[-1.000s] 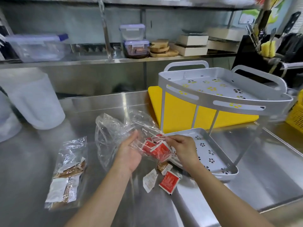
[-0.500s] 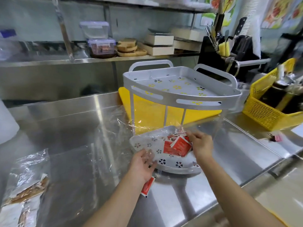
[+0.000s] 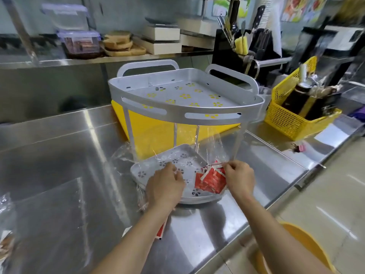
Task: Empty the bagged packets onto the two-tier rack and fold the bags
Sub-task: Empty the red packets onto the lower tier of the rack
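A grey two-tier rack [image 3: 213,115] stands on the steel counter; its top tier is bare. A clear plastic bag [image 3: 205,147] is stretched over the lower tier [image 3: 158,167]. My left hand [image 3: 165,186] grips the bag's near left edge, and my right hand [image 3: 239,178] pinches its right edge. Several red packets [image 3: 209,180] lie in a heap on the lower tier's right side, between my hands. One red packet [image 3: 160,232] lies on the counter, partly hidden under my left forearm. A second bag with brown and white packets [image 3: 6,240] sits at the far left edge.
A yellow cutting board [image 3: 150,133] leans behind the rack. To the right stands a yellow basket [image 3: 290,119] holding bottles, with a knife and utensil holder [image 3: 241,46] behind. A shelf with containers [image 3: 79,42] runs along the back. An orange bucket [image 3: 300,252] sits below the counter edge.
The red packets have gone from the bag above the counter onto the lower tier. Both hands moved right over that tier with the bag. The view swung right.
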Motion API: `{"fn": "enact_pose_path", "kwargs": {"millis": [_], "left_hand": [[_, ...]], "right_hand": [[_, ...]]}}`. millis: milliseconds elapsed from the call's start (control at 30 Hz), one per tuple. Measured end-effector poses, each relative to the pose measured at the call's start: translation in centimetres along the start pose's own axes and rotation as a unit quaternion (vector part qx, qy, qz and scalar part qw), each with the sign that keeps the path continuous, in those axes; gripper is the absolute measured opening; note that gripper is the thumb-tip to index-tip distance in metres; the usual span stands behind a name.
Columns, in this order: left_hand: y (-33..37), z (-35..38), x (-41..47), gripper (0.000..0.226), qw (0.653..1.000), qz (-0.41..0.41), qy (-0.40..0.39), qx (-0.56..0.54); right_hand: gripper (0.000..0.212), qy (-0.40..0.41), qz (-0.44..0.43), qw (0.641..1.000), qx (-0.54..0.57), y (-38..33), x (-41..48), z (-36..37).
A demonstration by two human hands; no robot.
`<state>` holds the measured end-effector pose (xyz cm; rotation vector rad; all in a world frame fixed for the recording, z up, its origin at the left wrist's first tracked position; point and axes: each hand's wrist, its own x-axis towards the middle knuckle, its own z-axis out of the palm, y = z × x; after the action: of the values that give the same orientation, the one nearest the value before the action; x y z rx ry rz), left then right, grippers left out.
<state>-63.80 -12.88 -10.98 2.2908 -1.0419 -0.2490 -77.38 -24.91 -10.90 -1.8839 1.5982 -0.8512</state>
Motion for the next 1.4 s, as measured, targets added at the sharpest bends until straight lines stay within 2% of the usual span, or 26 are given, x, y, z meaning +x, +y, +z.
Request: {"fn": "enact_pose_path", "kwargs": {"millis": [33,100,167,267,400,500,600,667,767,800,867,900,933,967,1033,1067,1100,1167,1267,1333,1400], "left_hand": [[-0.6,0.3,0.0,0.048,0.997,0.021,-0.016,0.077],[-1.6,1.7,-0.2,0.088,0.976,0.009,-0.128,0.175],[-2.0,3.4,0.0,0.098,0.965,-0.002,-0.180,0.193],[-1.6,5.2,1.7,0.094,0.957,0.003,-0.227,0.179],[0.5,6.8,3.5,0.099,0.947,0.027,-0.289,0.137],[1.6,8.0,3.6,0.096,0.944,0.079,-0.303,0.107],[0.9,8.3,4.0,0.083,0.944,0.163,-0.282,0.056],[-0.5,7.9,4.8,0.074,0.936,0.217,-0.255,0.106],[-2.8,7.0,6.8,0.064,0.911,0.258,-0.197,0.256],[-3.2,6.5,7.5,0.063,0.900,0.258,-0.208,0.283],[-3.2,5.5,8.4,0.067,0.889,0.234,-0.283,0.274],[-2.9,4.9,8.4,0.068,0.896,0.207,-0.323,0.224],[-2.6,4.3,8.3,0.063,0.915,0.178,-0.331,0.147],[-2.2,3.7,8.1,0.052,0.941,0.161,-0.291,0.065],[-1.2,2.2,7.4,0.027,0.979,0.167,-0.107,-0.035],[-0.6,1.3,7.1,0.023,0.978,0.197,-0.042,-0.051],[0.1,0.6,6.7,0.025,0.969,0.240,-0.016,-0.059],[1.6,-0.5,6.0,0.032,0.951,0.296,-0.051,-0.071],[3.4,-1.0,5.3,0.033,0.958,0.208,-0.165,-0.112],[3.7,-1.0,5.0,0.026,0.949,0.190,-0.240,-0.077],[3.3,-0.5,4.0,0.048,0.938,0.188,-0.288,-0.032]], "right_hand": [[0.022,0.003,0.007,1.000,0.007,0.2,0.0,-0.2],[0.024,0.009,0.014,0.999,0.028,0.4,0.0,-0.5],[0.023,0.017,0.007,0.998,0.065,0.2,-0.1,-0.9],[0.020,0.025,-0.017,0.995,0.092,-0.7,-0.7,-1.4],[0.020,0.022,-0.067,0.996,0.046,-1.8,-1.1,-1.4],[0.018,0.027,-0.082,0.996,0.031,-2.2,-1.1,-1.4],[0.019,0.027,-0.100,0.994,0.018,-2.4,-0.9,-1.5],[0.018,0.024,-0.120,0.993,0.000,-2.3,-0.8,-1.6],[0.018,0.026,-0.135,0.990,-0.018,-2.4,-0.5,-1.5],[0.019,0.023,-0.137,0.990,-0.021,-2.5,-0.4,-1.4],[0.022,0.014,-0.147,0.989,-0.029,-2.7,-0.4,-1.1],[0.023,0.012,-0.156,0.987,-0.033,-2.7,-0.3,-1.0],[0.023,0.009,-0.168,0.985,-0.037,-2.9,-0.2,-0.9],[0.024,0.001,-0.183,0.982,-0.044,-3.0,-0.1,-0.9],[0.024,-0.043,-0.220,0.972,-0.063,-3.4,0.2,-1.0],[0.023,-0.073,-0.237,0.966,-0.071,-3.6,0.3,-1.1],[0.022,-0.101,-0.248,0.960,-0.080,-3.8,0.5,-1.1],[0.019,-0.136,-0.246,0.956,-0.082,-4.0,0.5,-1.1],[0.016,-0.149,-0.182,0.972,-0.012,-4.5,0.5,-0.9],[0.020,-0.147,-0.102,0.983,0.049,-4.7,0.6,-0.9],[0.026,-0.148,-0.026,0.983,0.103,-4.6,0.6,-0.9]]}}
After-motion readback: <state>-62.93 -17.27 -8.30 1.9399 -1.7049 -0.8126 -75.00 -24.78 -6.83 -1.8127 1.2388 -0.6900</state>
